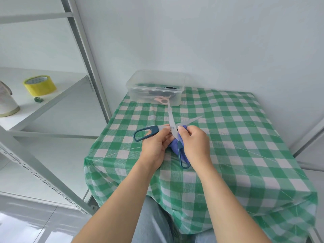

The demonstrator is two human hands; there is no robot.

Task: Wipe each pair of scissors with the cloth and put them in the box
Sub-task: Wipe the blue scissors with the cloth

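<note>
Wiping stage, with the teal-handled scissors (171,122) held open above the counter (231,137). Judged from this pose, the chief hazard is the bare blades. They are spread wide, one pointing away toward the clear plastic box (134,88) and the other to the right. A slip of the blue cloth (172,146) along an edge could bring a fingertip onto steel. A sudden closing of the handles could nip cloth or skin near the pivot. A loose hold so close to the pivot could also let the pair swing or drop onto the checked covering. The left hand (154,146) has its fingers (164,133) curled round the shank just beside the pivot, and the large handle loop projects free to the left. The right hand (194,142) grips the bunched cloth, its thumb pressing it against the metal at the pivot. The second handle loop hangs below, between the two hands, against the cloth. The box stands well apart at the far edge and already holds a pink-handled pair (162,100) and a dark item that cannot be identified.
</note>
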